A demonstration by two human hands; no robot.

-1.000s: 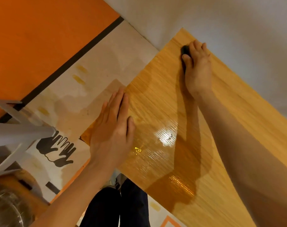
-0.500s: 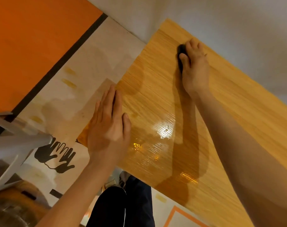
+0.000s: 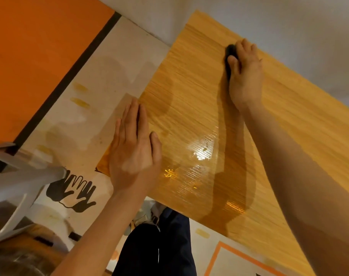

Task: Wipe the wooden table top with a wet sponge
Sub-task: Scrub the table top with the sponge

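The wooden table top (image 3: 199,108) runs from the upper middle to the lower right, with a wet, shiny patch near its front edge. A dark sponge (image 3: 230,54) lies on the far part of the table, mostly covered by my right hand (image 3: 245,76), which grips it with thumb and fingers and presses it to the wood. My left hand (image 3: 135,148) lies flat, fingers straight together, on the table's left corner.
A grey wall (image 3: 289,26) borders the table's far edge. To the left lie an orange floor (image 3: 30,56) and a pale mat with black hand prints (image 3: 72,190). A white chair (image 3: 14,180) stands at the left. My dark trousers (image 3: 159,246) are below the table edge.
My right hand has slid the sponge a little to the right along the far part of the table. My left hand has stayed flat on the corner.
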